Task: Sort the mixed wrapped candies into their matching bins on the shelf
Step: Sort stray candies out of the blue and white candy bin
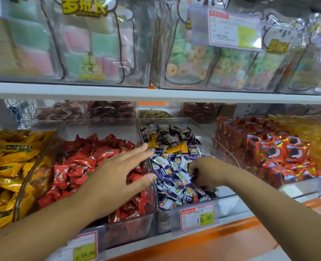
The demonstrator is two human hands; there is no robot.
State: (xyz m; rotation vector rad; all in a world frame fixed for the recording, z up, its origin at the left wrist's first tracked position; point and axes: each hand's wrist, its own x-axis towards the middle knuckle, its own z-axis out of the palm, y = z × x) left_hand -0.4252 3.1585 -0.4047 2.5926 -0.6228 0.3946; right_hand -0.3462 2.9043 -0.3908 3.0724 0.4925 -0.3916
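My left hand (118, 174) is spread flat over the clear bin of red wrapped candies (84, 166), its fingertips reaching the divider wall beside the bin of purple and white candies (174, 174). My right hand (203, 171) is down in that purple bin with its fingers curled around several purple-wrapped candies. A yellow wrapped candy (176, 147) and a smaller yellow one (153, 138) lie among dark wrappers at the back of the purple bin. Whatever is under my right palm is hidden.
A bin of yellow packets (7, 166) stands at the far left, and a bin of red and gold packets (268, 149) at the right. Price tags (197, 216) hang on the bin fronts. An upper shelf (155, 95) holds clear tubs of pastel sweets close overhead.
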